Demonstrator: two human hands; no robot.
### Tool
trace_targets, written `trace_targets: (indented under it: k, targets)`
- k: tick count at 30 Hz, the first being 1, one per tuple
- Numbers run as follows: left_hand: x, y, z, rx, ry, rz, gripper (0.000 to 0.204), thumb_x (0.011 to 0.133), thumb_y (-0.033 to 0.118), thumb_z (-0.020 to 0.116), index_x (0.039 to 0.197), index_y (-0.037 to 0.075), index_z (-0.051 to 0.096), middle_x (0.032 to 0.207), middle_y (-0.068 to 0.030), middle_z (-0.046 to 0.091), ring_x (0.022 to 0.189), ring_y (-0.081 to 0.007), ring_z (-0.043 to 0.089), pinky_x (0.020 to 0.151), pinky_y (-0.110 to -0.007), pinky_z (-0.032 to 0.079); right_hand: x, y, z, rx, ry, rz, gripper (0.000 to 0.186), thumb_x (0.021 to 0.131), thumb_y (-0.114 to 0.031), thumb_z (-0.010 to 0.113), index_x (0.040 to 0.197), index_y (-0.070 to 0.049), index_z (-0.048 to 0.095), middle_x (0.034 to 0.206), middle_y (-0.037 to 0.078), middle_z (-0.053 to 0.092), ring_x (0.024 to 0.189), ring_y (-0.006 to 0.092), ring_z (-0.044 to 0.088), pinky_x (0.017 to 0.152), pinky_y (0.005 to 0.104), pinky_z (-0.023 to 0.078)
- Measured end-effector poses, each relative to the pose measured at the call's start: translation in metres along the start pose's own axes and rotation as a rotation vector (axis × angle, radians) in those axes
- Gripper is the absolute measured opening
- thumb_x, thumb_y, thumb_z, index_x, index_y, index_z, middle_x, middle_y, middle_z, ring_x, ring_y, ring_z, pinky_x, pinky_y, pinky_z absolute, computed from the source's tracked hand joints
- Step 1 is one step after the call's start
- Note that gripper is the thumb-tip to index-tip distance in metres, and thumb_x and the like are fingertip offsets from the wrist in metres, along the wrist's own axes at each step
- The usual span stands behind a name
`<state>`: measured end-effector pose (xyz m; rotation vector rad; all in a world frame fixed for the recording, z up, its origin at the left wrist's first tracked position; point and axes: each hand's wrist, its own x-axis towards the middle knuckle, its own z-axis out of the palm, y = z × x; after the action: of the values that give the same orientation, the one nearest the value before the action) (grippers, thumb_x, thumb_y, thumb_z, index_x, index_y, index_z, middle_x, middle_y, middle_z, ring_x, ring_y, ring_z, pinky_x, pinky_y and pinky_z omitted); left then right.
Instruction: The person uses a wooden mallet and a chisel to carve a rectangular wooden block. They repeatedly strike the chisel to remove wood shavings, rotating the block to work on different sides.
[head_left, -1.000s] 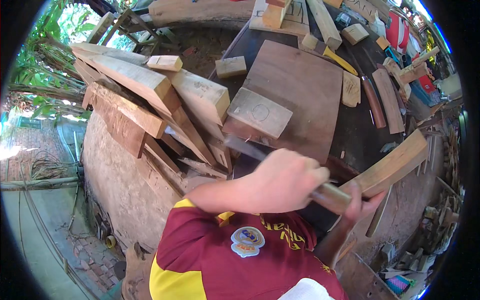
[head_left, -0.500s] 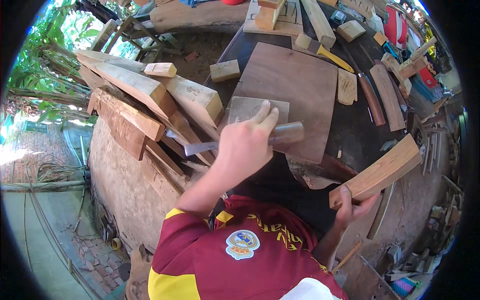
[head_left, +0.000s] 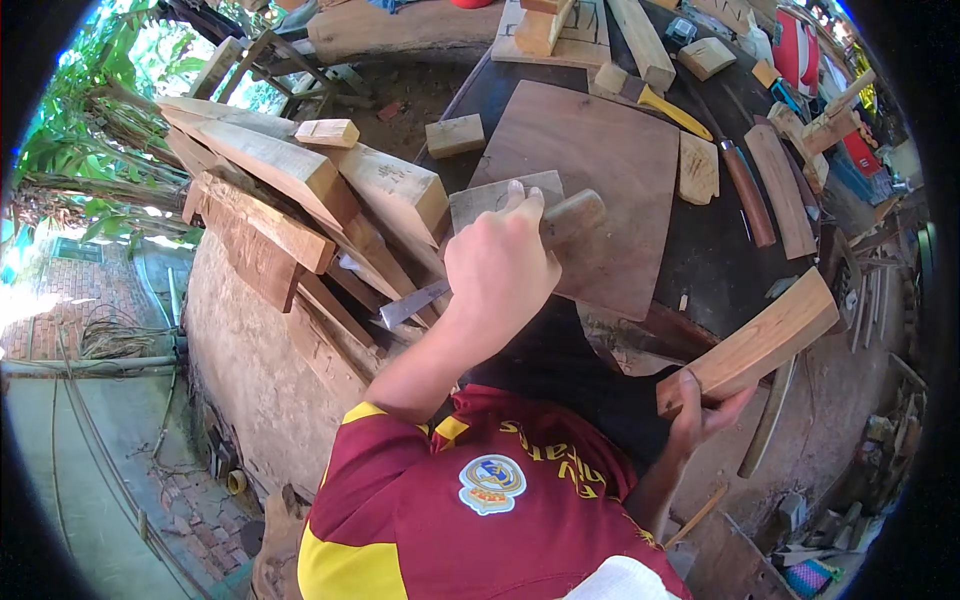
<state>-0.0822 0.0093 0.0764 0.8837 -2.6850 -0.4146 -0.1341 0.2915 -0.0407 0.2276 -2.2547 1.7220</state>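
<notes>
Wooden-handled blade tool (head_left: 480, 265) gripped in the left hand (head_left: 500, 265), fingers (head_left: 525, 205) wrapped tight round the thick handle, whose end juts out to their right, metal blade poking out below and left of the fist toward the stacked planks (head_left: 300, 200). Light wood piece (head_left: 755, 345) clamped at its near end by the right hand (head_left: 700, 415), thumb and fingers closed on it, held low and well apart from the tool, off the edge of the dark surface (head_left: 720, 240).

Just beyond the left fingers, a flat brown board (head_left: 600, 190) with a small grey slab (head_left: 490, 200) lying on it. Farther out, a yellow-handled tool (head_left: 670, 110), curved wood offcuts (head_left: 780, 190) and small blocks (head_left: 455, 135).

Risks, judged from here: blade edge swinging near the forearm or the planks; a loosened grip letting the heavy handle twist; the light wood piece, held by one end only, levering out of the right fingers.
</notes>
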Motion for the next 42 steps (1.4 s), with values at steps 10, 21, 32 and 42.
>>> trace_targets:
  k: [10, 21, 32, 42]
  targets:
    - [-0.020, 0.030, -0.007, -0.271, -0.141, 0.420, 0.056, 0.065, 0.006, 0.069, 0.119, 0.006, 0.056, 0.092, -0.0167, 0.067, 0.079, -0.0348, 0.067, 0.066, -0.043, 0.055, 0.002, 0.000, 0.008, 0.048, -0.012, 0.010, 0.084, 0.063, -0.008, 0.078, 0.136, 0.002, 0.039, 0.122, 0.014, 0.050, 0.111, 0.0257, 0.051, 0.096, 0.0382, 0.042]
    - [0.030, 0.055, -0.010, -0.569, -0.037, 0.579, 0.021, 0.062, 0.012, 0.071, 0.075, 0.004, 0.057, 0.066, -0.0156, 0.060, 0.069, -0.0379, 0.063, 0.060, -0.047, 0.051, -0.004, 0.006, 0.005, -0.040, -0.021, -0.048, 0.085, 0.067, -0.005, 0.076, 0.141, 0.002, 0.034, 0.127, 0.016, 0.048, 0.113, 0.0265, 0.051, 0.096, 0.0388, 0.044]
    - [0.020, -0.013, -0.005, -0.164, -0.056, 0.146, 0.045, 0.068, 0.011, 0.073, 0.110, 0.001, 0.063, 0.102, -0.0141, 0.066, 0.087, -0.0366, 0.065, 0.075, -0.043, 0.053, 0.002, -0.007, 0.016, -0.024, -0.055, -0.019, 0.088, 0.065, -0.008, 0.080, 0.139, 0.006, 0.034, 0.125, 0.018, 0.049, 0.114, 0.0279, 0.051, 0.096, 0.0405, 0.043]
    - [0.013, -0.003, -0.002, -0.077, -0.010, -0.024, 0.039, 0.072, 0.020, 0.078, 0.103, 0.000, 0.064, 0.100, -0.0163, 0.065, 0.084, -0.0388, 0.065, 0.071, -0.044, 0.053, 0.007, -0.001, 0.015, -0.018, -0.084, -0.021, 0.088, 0.068, -0.008, 0.078, 0.141, 0.005, 0.032, 0.128, 0.019, 0.048, 0.116, 0.0287, 0.050, 0.097, 0.0405, 0.043]
